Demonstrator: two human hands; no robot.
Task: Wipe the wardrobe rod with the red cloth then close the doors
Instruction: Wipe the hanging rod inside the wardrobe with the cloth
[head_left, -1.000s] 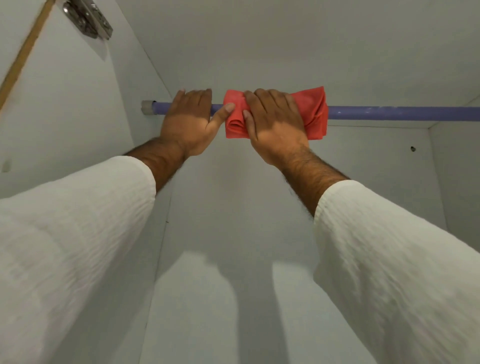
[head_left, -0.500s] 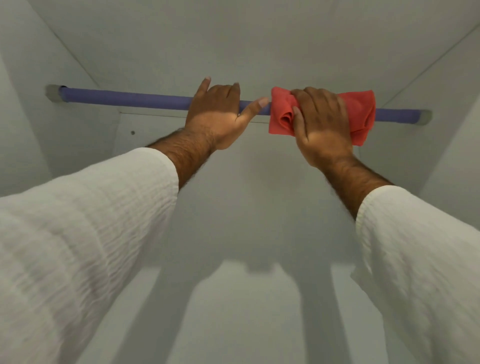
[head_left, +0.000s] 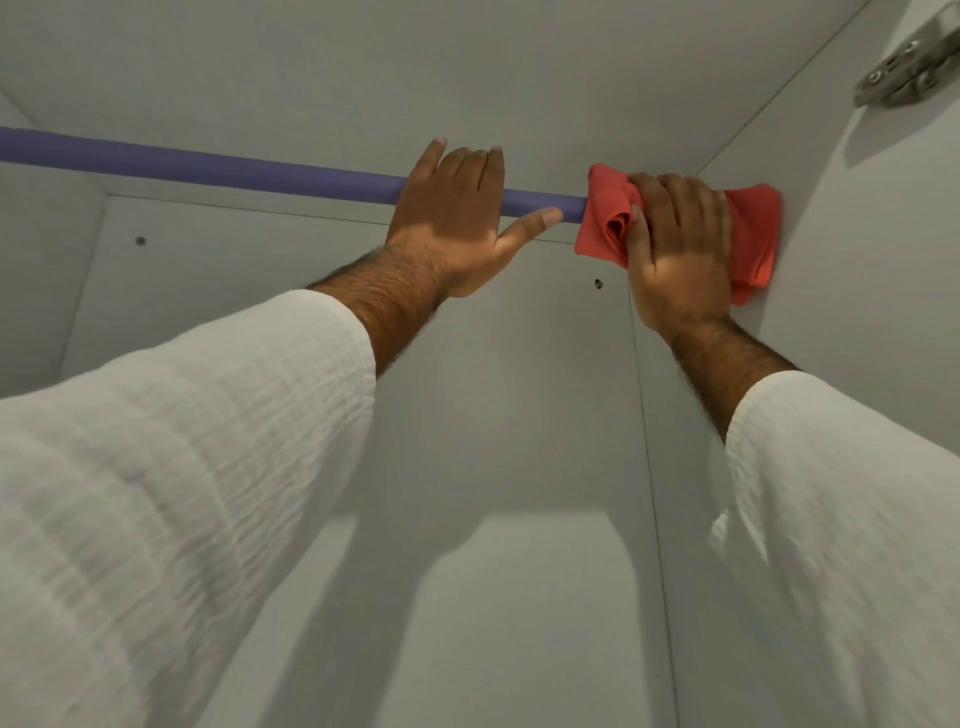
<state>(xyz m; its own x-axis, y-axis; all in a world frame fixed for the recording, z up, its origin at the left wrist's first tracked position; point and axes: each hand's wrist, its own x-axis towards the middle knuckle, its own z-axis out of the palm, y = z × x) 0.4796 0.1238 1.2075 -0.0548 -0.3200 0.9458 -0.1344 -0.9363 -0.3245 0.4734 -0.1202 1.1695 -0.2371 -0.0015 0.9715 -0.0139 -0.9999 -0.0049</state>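
Note:
A purple wardrobe rod (head_left: 208, 167) runs across the top of the white wardrobe from the left edge toward the right wall. My left hand (head_left: 457, 218) is curled over the rod near its right part, thumb stretched along it. My right hand (head_left: 675, 244) grips the red cloth (head_left: 756, 234), which is wrapped around the rod's right end and touches the right side wall. The rod's right end is hidden under the cloth.
The white right side wall (head_left: 857, 260) stands right beside the cloth. A metal door hinge (head_left: 906, 67) is fixed at the top right. The white back panel (head_left: 493, 415) has small holes. White sleeves cover both forearms.
Both hands have slid to the right along the rod. The cloth has gone from the rod's left part to its right end against the side wall.

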